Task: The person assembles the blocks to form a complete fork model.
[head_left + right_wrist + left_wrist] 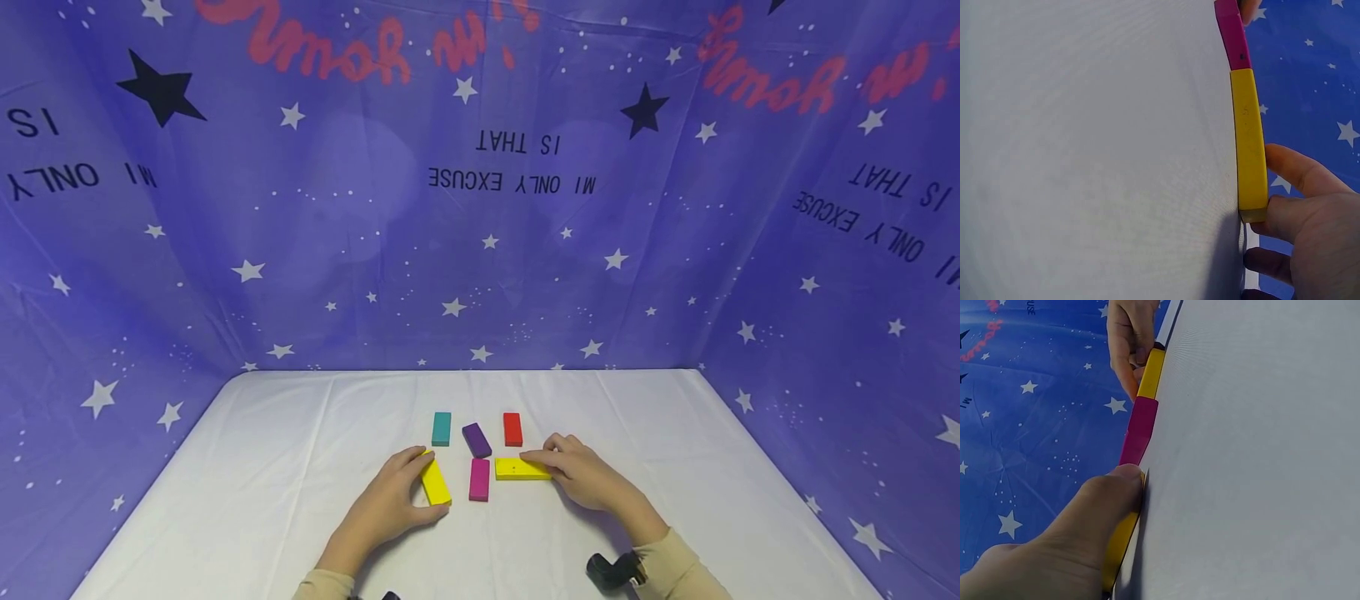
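Observation:
My left hand (395, 493) grips a slim yellow block (436, 482) lengthwise, thumb at its near end and fingers at its far end. In the left wrist view the thumb (1110, 494) covers part of that block. My right hand (588, 473) holds a second yellow block (517, 469), which lies crosswise on the table. The index finger reaches along its far side, and the other fingertips are at its right end in the right wrist view (1250, 144). Between the two hands lies a magenta block (479, 480), touched by neither.
Behind the hands lie a teal block (441, 428), a tilted purple block (476, 440) and a red block (512, 429). All rest on the white-covered table (300, 433). Purple star-printed cloth (405, 275) walls the table's back and sides.

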Motion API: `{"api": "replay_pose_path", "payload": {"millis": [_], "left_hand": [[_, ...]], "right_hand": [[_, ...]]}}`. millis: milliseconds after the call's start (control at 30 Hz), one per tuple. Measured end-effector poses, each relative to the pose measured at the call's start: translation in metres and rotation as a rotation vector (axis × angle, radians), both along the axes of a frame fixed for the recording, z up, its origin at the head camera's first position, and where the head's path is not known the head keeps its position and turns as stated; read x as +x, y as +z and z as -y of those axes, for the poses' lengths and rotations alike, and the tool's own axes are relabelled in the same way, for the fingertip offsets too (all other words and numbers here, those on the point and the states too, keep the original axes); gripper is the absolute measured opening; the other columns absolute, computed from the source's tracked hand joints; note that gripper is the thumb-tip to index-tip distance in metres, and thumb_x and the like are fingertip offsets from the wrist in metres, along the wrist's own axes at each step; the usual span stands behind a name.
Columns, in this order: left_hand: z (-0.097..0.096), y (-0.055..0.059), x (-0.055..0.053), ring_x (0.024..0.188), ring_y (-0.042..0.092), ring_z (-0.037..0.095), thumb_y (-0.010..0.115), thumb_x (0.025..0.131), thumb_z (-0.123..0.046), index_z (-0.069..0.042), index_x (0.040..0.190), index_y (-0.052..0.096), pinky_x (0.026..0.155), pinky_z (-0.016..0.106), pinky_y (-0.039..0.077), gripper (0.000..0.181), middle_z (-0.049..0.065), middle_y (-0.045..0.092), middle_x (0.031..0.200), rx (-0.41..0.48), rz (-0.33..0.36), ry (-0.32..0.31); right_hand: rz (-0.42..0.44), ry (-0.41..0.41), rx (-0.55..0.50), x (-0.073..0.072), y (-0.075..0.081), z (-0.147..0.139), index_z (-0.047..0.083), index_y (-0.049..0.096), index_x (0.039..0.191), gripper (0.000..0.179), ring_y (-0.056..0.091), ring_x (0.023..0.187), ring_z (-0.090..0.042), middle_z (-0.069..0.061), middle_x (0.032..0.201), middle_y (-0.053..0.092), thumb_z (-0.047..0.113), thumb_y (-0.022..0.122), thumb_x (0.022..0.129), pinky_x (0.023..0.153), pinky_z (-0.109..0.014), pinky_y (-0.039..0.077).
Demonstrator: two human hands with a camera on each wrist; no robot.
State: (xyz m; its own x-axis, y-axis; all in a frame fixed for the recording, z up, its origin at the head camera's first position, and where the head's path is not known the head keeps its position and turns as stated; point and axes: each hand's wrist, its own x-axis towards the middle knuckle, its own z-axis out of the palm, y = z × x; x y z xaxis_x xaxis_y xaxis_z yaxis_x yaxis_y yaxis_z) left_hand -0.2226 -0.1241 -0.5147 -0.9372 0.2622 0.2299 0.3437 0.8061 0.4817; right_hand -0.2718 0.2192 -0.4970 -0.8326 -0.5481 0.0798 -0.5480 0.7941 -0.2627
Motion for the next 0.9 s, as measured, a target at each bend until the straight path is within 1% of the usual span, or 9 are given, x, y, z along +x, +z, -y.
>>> {"api": "replay_pose_path", "payload": {"millis": [200, 300, 500, 600, 667, 800, 900], "left_hand": [[-0.001, 0.001, 0.001, 0.134, 0.051, 0.028, 0.083, 0.071, -0.053, -0.008, 0.137, 0.059, 0.114, 0.045, 0.042, 0.084, 0.01, 0.055, 0.142, 0.004, -0.013, 0.003], [-0.002, 0.002, 0.002, 0.133, 0.051, 0.028, 0.083, 0.07, -0.053, -0.007, 0.136, 0.059, 0.113, 0.045, 0.043, 0.084, 0.009, 0.056, 0.141, 0.009, -0.037, 0.002], [-0.004, 0.006, 0.004, 0.133, 0.052, 0.023, 0.084, 0.067, -0.057, -0.012, 0.137, 0.06, 0.112, 0.042, 0.045, 0.086, 0.003, 0.057, 0.141, 0.033, -0.093, -0.003], [-0.008, 0.009, 0.006, 0.133, 0.051, 0.021, 0.084, 0.067, -0.057, -0.013, 0.137, 0.06, 0.112, 0.042, 0.045, 0.086, 0.003, 0.057, 0.141, 0.056, -0.113, -0.025], [-0.011, 0.011, 0.007, 0.132, 0.052, 0.021, 0.085, 0.067, -0.056, -0.013, 0.136, 0.061, 0.111, 0.042, 0.046, 0.085, 0.004, 0.057, 0.14, 0.058, -0.145, -0.049], [-0.02, 0.015, 0.009, 0.13, 0.054, 0.02, 0.084, 0.067, -0.057, -0.013, 0.135, 0.062, 0.107, 0.041, 0.049, 0.084, 0.004, 0.058, 0.139, 0.03, -0.21, -0.095], [-0.029, 0.018, 0.012, 0.129, 0.054, 0.02, 0.082, 0.069, -0.059, -0.013, 0.135, 0.062, 0.105, 0.041, 0.051, 0.083, 0.003, 0.058, 0.139, -0.003, -0.239, -0.13]], "right_hand": [[0.001, -0.006, 0.004, 0.0, 0.0, 0.001, 0.048, 0.058, 0.133, 0.048, 0.046, 0.098, -0.006, 0.015, 0.107, 0.055, 0.016, 0.061, 0.098, 0.086, -0.031, 0.049], [0.008, -0.013, 0.004, 0.0, 0.0, 0.001, 0.048, 0.058, 0.132, 0.048, 0.046, 0.097, -0.006, 0.015, 0.106, 0.055, 0.015, 0.061, 0.097, 0.085, -0.031, 0.05], [0.009, -0.014, 0.007, 0.001, 0.001, 0.001, 0.048, 0.058, 0.133, 0.048, 0.046, 0.097, -0.007, 0.014, 0.105, 0.055, 0.015, 0.061, 0.098, 0.085, -0.031, 0.049], [0.01, -0.011, 0.003, 0.001, 0.001, 0.0, 0.048, 0.058, 0.133, 0.048, 0.046, 0.098, -0.007, 0.014, 0.106, 0.055, 0.015, 0.06, 0.098, 0.085, -0.031, 0.049], [0.011, -0.011, 0.001, 0.001, 0.001, 0.001, 0.048, 0.059, 0.132, 0.047, 0.046, 0.098, -0.007, 0.014, 0.106, 0.055, 0.015, 0.06, 0.098, 0.085, -0.031, 0.049], [0.007, -0.014, 0.002, 0.001, 0.0, 0.001, 0.048, 0.059, 0.132, 0.048, 0.046, 0.097, -0.006, 0.015, 0.105, 0.055, 0.015, 0.061, 0.098, 0.085, -0.031, 0.049], [0.005, -0.017, 0.003, 0.001, 0.0, 0.002, 0.048, 0.059, 0.132, 0.049, 0.046, 0.097, -0.006, 0.015, 0.105, 0.055, 0.014, 0.061, 0.097, 0.084, -0.03, 0.049]]}}
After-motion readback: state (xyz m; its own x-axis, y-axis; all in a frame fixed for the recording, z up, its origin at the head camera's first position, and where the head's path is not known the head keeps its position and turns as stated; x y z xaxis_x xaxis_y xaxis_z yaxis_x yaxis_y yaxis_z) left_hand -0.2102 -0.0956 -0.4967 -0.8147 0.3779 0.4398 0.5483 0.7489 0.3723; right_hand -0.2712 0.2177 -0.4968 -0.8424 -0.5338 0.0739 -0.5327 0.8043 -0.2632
